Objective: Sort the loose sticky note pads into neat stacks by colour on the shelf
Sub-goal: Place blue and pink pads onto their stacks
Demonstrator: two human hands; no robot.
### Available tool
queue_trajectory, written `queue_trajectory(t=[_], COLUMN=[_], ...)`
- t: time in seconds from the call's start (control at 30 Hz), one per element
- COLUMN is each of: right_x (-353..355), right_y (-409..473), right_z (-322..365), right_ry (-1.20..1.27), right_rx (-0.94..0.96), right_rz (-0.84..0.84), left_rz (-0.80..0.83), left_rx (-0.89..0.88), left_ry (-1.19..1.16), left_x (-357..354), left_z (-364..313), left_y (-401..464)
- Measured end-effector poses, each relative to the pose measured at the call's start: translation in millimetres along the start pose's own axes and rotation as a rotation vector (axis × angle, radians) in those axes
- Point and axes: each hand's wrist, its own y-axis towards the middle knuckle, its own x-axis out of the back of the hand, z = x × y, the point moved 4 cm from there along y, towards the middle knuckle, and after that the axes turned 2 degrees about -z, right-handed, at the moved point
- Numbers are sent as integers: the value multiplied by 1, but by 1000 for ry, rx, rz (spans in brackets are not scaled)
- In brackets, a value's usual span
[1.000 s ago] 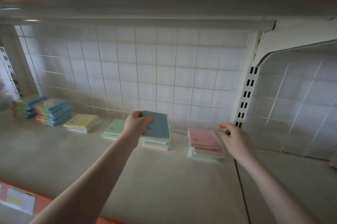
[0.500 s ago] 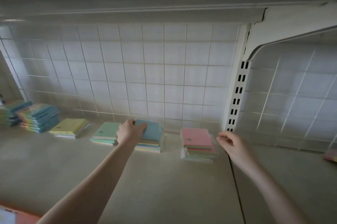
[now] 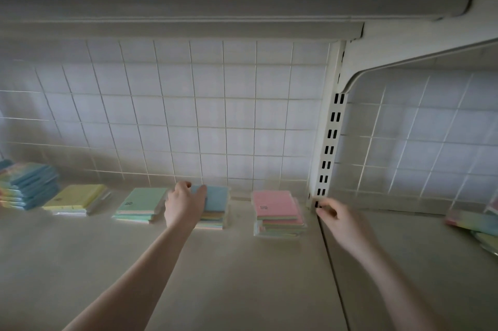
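Along the back of the shelf (image 3: pixel 242 276), against the tiled wall (image 3: pixel 188 115), the pads sit in a row of stacks. Left hand (image 3: pixel 184 204) lies on the blue pad (image 3: pixel 217 197), its fingers curled over the near left edge of that top pad; the stack beneath it shows yellow and pink layers. Just left of it is the green stack (image 3: pixel 140 204), then the yellow stack (image 3: pixel 76 198), and at the far left a taller mixed pile (image 3: pixel 28 185), blurred at the frame edge. Pink stack (image 3: pixel 279 209) stands to the right, apart from the blue one. Right hand (image 3: pixel 342 220) hovers beside the pink stack near the slotted upright (image 3: pixel 327 147), fingers loosely curled and apparently holding nothing. More pads (image 3: pixel 474 223) lie on the next bay at the far right.
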Motion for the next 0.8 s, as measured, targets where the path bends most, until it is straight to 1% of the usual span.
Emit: queue_trajectory(t=[0.07, 0.17, 0.27, 0.33, 0.43, 0.6, 0.73, 0.8], right_x=[9, 27, 40, 47, 62, 98, 139, 163], right_y=[0, 2, -5, -12, -21, -31, -34, -36], right_z=[-3, -6, -9, -16, -31, -66, -111, -138], right_ry=[-36, -101, -211, -312, -449, -513, -570, -585], right_rx=[-25, -21, 15, 55, 57, 32, 4, 13], right_rz=[-21, -106, -172, -197, -201, -260, -253, -277], left_rz=[-53, -139, -155, -143, -94, -26, -32, -49], left_rx=[-68, -263, -415, -483, -516, -546, -568, -567], left_ry=[40, 63, 83, 93, 113, 127, 132, 127], left_x=[8, 22, 26, 24, 13, -12, -34, -47], left_z=[-5, -19, -33, -44, -55, -75, -101, -118], left_y=[-6, -20, -34, -46, -68, -102, -140, -163])
